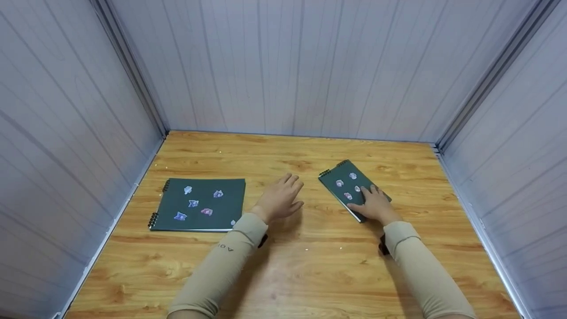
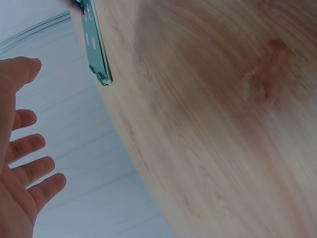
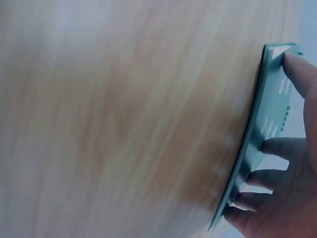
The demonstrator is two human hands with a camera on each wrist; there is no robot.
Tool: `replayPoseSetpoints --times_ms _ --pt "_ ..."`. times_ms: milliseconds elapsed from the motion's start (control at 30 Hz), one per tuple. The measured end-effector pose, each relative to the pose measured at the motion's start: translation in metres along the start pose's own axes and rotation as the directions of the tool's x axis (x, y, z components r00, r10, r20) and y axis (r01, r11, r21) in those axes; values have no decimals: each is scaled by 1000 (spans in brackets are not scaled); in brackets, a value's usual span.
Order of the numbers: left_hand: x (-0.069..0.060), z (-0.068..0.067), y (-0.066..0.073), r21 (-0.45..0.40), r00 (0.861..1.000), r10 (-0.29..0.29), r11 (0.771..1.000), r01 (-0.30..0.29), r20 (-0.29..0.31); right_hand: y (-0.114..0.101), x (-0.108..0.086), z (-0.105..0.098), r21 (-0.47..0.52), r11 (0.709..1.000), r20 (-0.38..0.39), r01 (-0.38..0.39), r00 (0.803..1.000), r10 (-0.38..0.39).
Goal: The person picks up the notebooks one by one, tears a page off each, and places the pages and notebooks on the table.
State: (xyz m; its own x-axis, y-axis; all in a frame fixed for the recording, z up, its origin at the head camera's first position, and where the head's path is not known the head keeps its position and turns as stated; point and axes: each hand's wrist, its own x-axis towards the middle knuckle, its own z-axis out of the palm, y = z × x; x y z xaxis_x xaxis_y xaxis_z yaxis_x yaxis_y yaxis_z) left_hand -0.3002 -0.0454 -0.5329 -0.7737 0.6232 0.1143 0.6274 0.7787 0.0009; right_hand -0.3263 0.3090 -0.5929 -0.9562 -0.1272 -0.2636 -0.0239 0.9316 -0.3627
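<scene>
A small dark green spiral notebook [image 1: 340, 190] with several stickers lies at an angle on the wooden table, its coil at the far end. My right hand [image 1: 375, 207] rests on its near part, fingers spread over the cover and thumb by the left edge. Close up in the right wrist view, the fingertips touch the notebook [image 3: 270, 111]. My left hand [image 1: 279, 198] hovers over the table with nothing in it, fingers extended; its spread fingers [image 2: 30, 171] show in the left wrist view. A larger dark green spiral notebook [image 1: 172, 199] with stickers lies to its left, coil on the left side.
Pale panelled walls [image 1: 283, 66] stand at the back and both sides of the wooden table [image 1: 301, 283]. A few tiny white specks dot the tabletop. The left sleeve [image 1: 221, 261] overlaps the larger notebook's near right corner in the head view.
</scene>
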Motion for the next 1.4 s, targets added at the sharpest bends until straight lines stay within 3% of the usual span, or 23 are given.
replayPoseSetpoints --times_ms 333,600,967,1400 --pt "14 22 4 14 998 61 998 -61 36 -10 -10 8 -33 994 41 104 994 -103" --pt "21 40 14 -77 996 20 997 -13 82 -24 -18 15 -26 984 81 174 982 -172" --pt "29 52 26 -54 987 -11 998 20 157 -41 -28 24 -45 972 95 229 970 -224" --pt "21 59 35 -28 979 35 999 -30 199 -46 -40 29 -1 964 111 266 958 -264"
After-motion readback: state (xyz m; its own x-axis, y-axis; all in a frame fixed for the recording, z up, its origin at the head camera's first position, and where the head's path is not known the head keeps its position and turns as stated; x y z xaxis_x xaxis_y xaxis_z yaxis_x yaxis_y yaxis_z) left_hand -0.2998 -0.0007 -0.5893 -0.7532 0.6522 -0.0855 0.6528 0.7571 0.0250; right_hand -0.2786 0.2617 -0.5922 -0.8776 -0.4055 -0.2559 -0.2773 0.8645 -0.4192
